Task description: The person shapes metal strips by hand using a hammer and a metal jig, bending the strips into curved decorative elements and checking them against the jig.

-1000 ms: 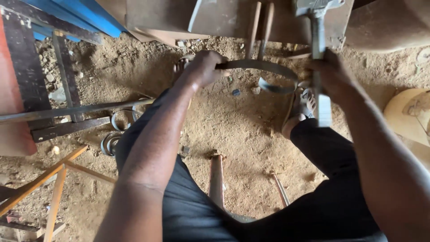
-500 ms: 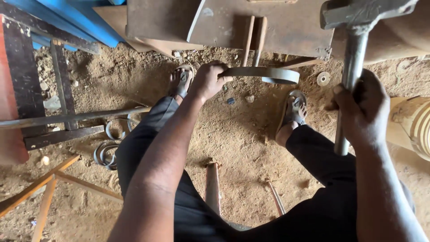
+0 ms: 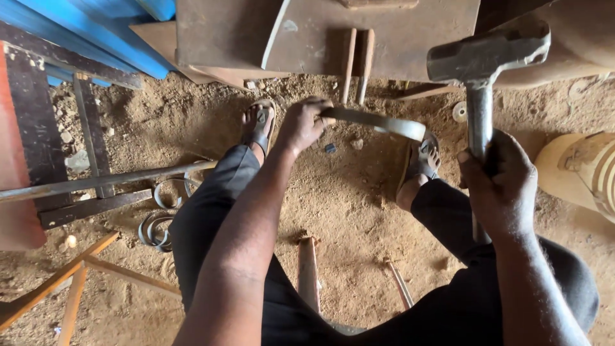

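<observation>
My left hand (image 3: 302, 123) grips one end of a curved flat metal strip (image 3: 384, 123), held level above the sandy ground between my sandalled feet. My right hand (image 3: 498, 178) is closed round the handle of a heavy steel hammer (image 3: 488, 52), whose head is raised to the right of the strip and above it. Both my legs in dark trousers spread out below the hands.
A rusty metal block (image 3: 333, 35) with two rods leaning on it stands ahead. Bent metal rings (image 3: 160, 218) lie at the left by a dark frame and a long bar (image 3: 96, 184). A tan rounded object (image 3: 586, 170) sits at right. Wooden sticks (image 3: 307, 269) poke from the sand.
The hammer has risen from a low position near the strip to a raised one at the right. The strip has stayed in my left hand, shifting slightly.
</observation>
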